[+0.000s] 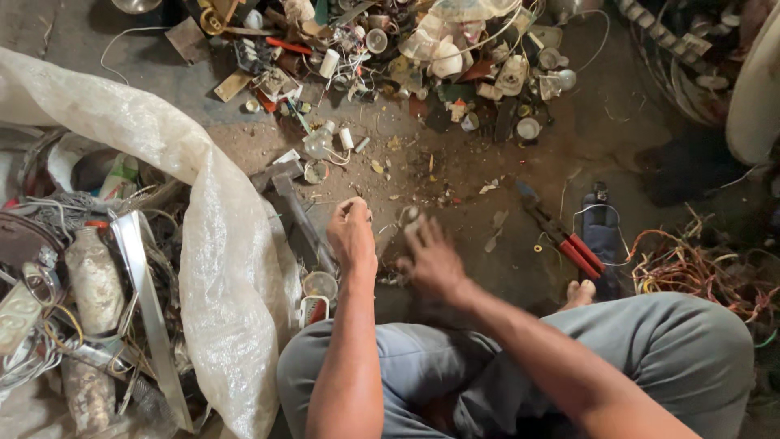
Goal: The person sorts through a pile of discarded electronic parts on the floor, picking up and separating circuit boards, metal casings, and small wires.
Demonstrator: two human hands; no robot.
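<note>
The left hand [351, 236] is closed in a fist around a small object too hidden to identify. The right hand [429, 258], blurred, pinches a small pale part [412, 215] at the fingertips, just beside the left. Both hover over the dirt floor [455, 175] ahead of the crossed legs. A hammer [286, 191] lies near the left hand; red-handled cutters [569, 241] lie to the right by a bare foot [578, 293]. A scrap heap [406, 57] lies beyond. Risk: the small part may slip from the pinch and be lost among the debris.
</note>
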